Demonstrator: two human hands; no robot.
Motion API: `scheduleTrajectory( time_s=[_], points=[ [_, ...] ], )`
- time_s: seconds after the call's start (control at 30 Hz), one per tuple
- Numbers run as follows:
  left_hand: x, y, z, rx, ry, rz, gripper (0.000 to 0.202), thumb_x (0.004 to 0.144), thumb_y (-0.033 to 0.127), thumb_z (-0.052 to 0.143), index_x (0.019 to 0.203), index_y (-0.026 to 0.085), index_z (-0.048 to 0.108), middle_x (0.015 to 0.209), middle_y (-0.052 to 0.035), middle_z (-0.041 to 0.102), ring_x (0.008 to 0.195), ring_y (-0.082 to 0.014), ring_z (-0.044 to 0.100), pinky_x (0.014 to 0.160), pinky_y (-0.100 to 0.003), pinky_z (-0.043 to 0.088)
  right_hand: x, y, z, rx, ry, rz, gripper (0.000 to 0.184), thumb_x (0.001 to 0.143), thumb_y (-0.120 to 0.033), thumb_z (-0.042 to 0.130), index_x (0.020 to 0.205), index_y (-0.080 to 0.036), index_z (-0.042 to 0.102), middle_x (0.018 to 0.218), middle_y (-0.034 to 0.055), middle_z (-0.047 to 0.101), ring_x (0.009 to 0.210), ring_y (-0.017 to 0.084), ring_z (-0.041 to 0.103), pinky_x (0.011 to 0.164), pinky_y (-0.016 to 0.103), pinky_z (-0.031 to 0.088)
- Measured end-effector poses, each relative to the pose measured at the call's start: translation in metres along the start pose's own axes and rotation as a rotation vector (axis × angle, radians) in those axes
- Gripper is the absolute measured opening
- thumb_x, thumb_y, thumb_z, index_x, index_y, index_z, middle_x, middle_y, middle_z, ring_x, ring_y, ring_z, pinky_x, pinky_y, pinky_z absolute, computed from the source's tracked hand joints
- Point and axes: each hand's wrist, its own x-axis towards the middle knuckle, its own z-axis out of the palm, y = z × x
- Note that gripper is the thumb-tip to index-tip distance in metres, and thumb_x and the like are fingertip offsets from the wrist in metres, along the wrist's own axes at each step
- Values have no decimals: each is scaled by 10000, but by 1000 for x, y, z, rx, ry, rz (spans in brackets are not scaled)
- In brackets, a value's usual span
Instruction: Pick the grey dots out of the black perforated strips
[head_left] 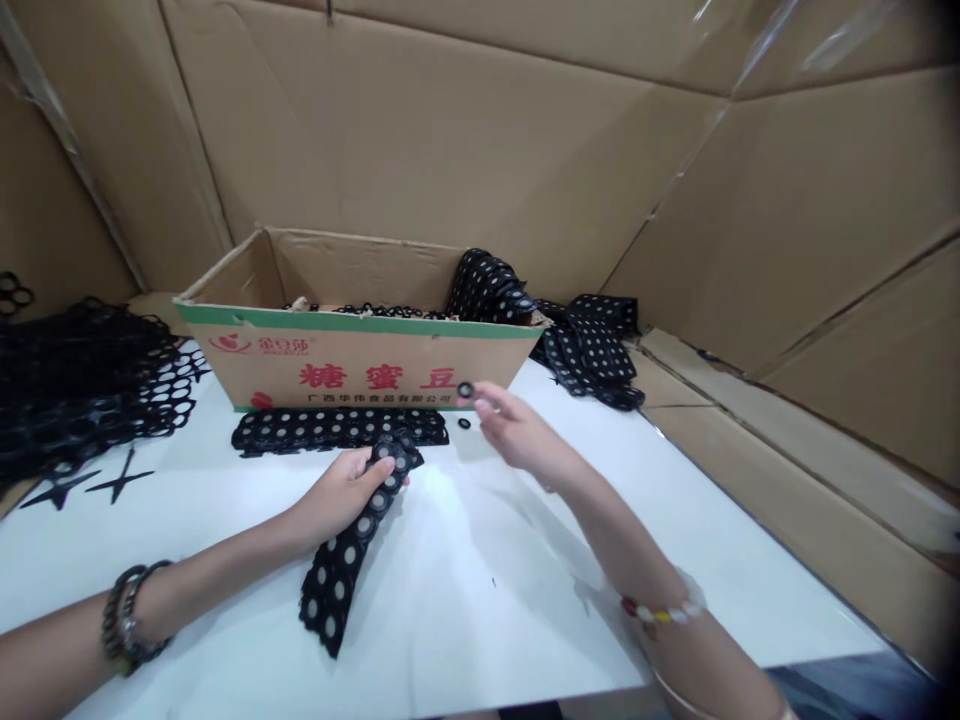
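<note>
My left hand [341, 495] grips the upper end of a black rubber strip [346, 560] full of round ring-shaped holes; the strip hangs down toward me over the white table [525, 560]. My right hand [510, 425] is raised in front of the cardboard box [345, 365] and pinches a small black ring [466, 390] between fingertips. Another loose black ring [464, 423] lies on the table just below it. A flat black strip [337, 428] of the same kind lies along the box's front.
The open box holds black rings and a strip draped over its right rim [487, 285]. More strips are piled at the right rear [592, 350]. A heap of emptied black webbing [82, 375] covers the left. Cardboard walls surround the table.
</note>
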Motion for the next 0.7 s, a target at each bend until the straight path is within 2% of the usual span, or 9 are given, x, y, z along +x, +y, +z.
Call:
scheduleTrajectory(
  time_s=[0.1, 0.17, 0.2, 0.27, 0.33, 0.43, 0.5, 0.57, 0.7],
  points=[
    [0, -3, 2, -14, 12, 9, 355, 788, 481, 445, 739, 148, 558, 691, 0, 576, 647, -153, 506, 593, -235, 364, 10, -21, -23, -117, 311, -161, 288, 900, -394, 297, 1033, -200, 464, 560, -45, 404, 436, 95, 383, 442, 203, 316],
    [0, -5, 3, -33, 2, 9, 349, 781, 485, 455, 714, 151, 529, 679, 4, 561, 632, -144, 490, 584, -231, 355, 28, -44, -34, -362, 509, -294, 309, 915, -353, 257, 1112, -204, 443, 734, 20, 538, 625, 137, 521, 582, 250, 404],
    [1, -6, 3, -40, -3, 13, 348, 780, 488, 457, 710, 152, 517, 675, 7, 553, 630, -141, 482, 583, -230, 351, 40, -56, -39, -518, 541, -314, 312, 918, -316, 255, 1140, -204, 442, 856, 52, 572, 756, 164, 551, 675, 285, 416],
    [2, -9, 4, -37, -11, 27, 347, 781, 491, 457, 711, 154, 503, 670, 13, 535, 626, -134, 466, 581, -227, 343, 67, -81, -50, -868, 374, -133, 273, 887, -277, 349, 1103, -196, 494, 947, 83, 589, 860, 213, 553, 745, 347, 409],
    [2, -11, 4, -30, -22, 40, 347, 785, 492, 452, 712, 155, 493, 669, 19, 518, 617, -126, 446, 574, -224, 332, 86, -100, -60, -969, 276, 6, 259, 746, -287, 591, 954, -131, 577, 891, 121, 605, 824, 264, 563, 701, 373, 421],
    [3, -11, 4, -33, -41, 51, 335, 788, 483, 447, 698, 161, 466, 657, 31, 484, 604, -116, 418, 564, -220, 314, 82, -110, -64, -1077, 392, -4, 365, 698, -329, 647, 984, -117, 567, 885, 120, 604, 816, 263, 561, 667, 359, 421],
    [3, -10, 5, -46, -44, 52, 313, 786, 463, 447, 687, 166, 445, 636, 41, 452, 592, -112, 401, 558, -219, 306, 60, -97, -57, -1057, 457, -140, 297, 782, -359, 546, 1002, -160, 561, 824, 75, 614, 748, 217, 569, 637, 312, 405],
    [1, -8, 5, -62, -43, 41, 273, 776, 420, 460, 675, 168, 432, 622, 46, 430, 584, -110, 390, 551, -220, 299, 35, -67, -42, -1017, 322, -180, 228, 833, -375, 461, 906, -198, 585, 716, 32, 620, 638, 180, 565, 569, 262, 367],
    [-3, -6, 3, -108, -32, 53, 104, 708, 248, 461, 657, 158, 450, 619, 41, 435, 609, -115, 393, 568, -225, 300, 7, 10, -9, -947, 121, 46, 263, 831, -405, 456, 894, -197, 605, 803, 64, 656, 730, 207, 594, 568, 249, 333]
  ],
)
